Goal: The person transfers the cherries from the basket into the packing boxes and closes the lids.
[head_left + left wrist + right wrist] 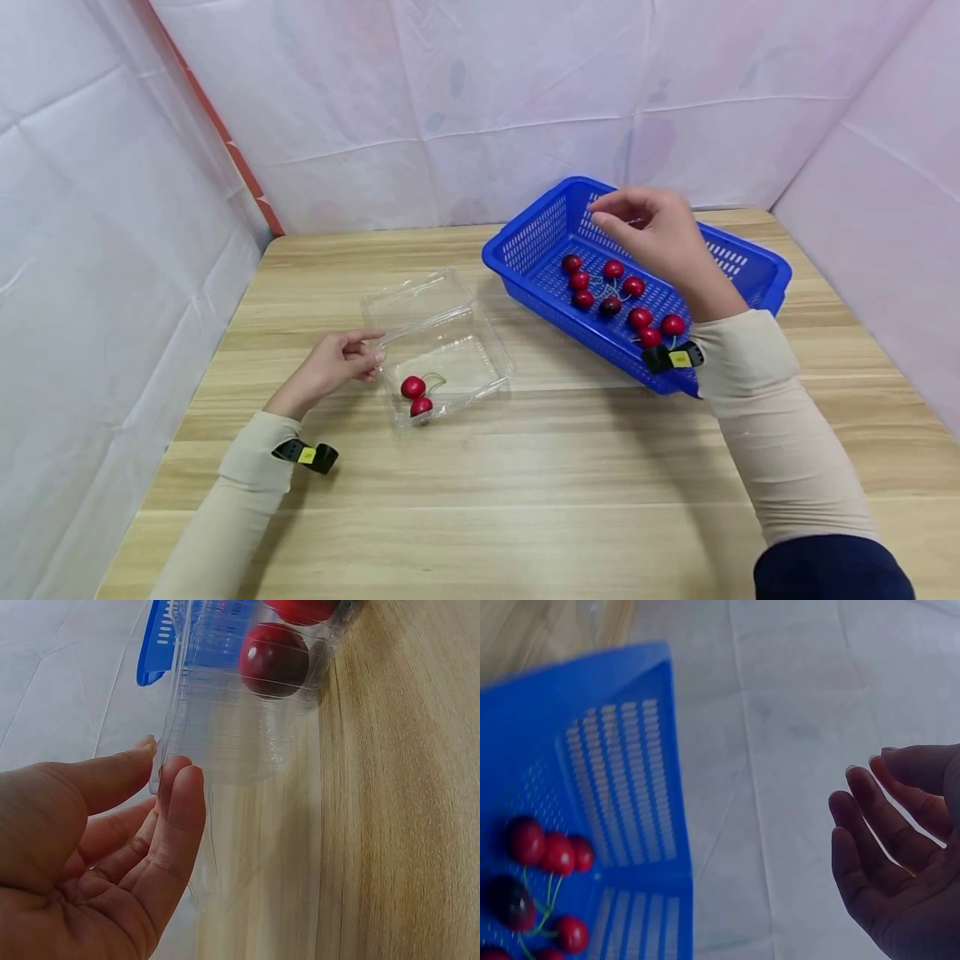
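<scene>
My left hand (335, 365) is at the left edge of a clear plastic clamshell box (480, 382), pinching its rim between thumb and fingers, as the left wrist view shows. Two red cherries (413, 387) with green stems lie inside the box near its front left corner; the dark red cherry (274, 660) shows through its wall. Over the blue plastic basket (517, 282) hovers my right hand (660, 229), fingers loosely bent and holding nothing. Several red and dark cherries (640, 318) lie on the basket floor, some joined by their stems (547, 900).
The box's lid (412, 300) is folded back, away from me. Both stand on a light wooden table (480, 500), the basket right of the box. White sheeting (450, 100) rises behind the table and along both sides. Black bands with yellow labels (306, 455) circle both wrists.
</scene>
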Tool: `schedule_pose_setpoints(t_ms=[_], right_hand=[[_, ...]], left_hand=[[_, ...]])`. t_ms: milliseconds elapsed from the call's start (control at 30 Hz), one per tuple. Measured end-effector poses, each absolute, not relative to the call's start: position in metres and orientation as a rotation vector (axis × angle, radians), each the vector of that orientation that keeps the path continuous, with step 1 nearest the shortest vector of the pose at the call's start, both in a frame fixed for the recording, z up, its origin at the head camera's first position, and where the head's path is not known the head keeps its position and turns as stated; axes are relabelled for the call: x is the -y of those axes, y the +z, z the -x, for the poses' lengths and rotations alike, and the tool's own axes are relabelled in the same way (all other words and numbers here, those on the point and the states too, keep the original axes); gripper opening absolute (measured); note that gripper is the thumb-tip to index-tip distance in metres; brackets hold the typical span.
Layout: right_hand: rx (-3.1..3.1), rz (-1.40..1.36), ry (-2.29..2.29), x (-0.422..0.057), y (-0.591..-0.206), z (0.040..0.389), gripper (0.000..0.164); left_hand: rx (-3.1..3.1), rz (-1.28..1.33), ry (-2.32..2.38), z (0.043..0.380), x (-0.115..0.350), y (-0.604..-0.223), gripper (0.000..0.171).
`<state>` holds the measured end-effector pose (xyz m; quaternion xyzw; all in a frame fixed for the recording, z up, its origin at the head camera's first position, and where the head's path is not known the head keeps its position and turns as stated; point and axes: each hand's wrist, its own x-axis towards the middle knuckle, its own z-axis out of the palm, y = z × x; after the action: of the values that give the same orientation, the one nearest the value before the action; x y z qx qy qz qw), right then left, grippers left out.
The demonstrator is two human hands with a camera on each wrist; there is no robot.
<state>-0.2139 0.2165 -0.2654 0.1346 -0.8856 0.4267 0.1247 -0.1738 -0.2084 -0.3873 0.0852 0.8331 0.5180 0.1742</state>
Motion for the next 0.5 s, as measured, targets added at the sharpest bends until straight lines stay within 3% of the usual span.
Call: schedule_pose_setpoints(t_ms=[500], right_hand=[[2.961, -0.183, 1.067, -0.276, -0.295, 0.233, 0.042]], left_hand=[[-2.361, -0.234, 1.474, 0.174, 0.208, -0.388, 0.049]])
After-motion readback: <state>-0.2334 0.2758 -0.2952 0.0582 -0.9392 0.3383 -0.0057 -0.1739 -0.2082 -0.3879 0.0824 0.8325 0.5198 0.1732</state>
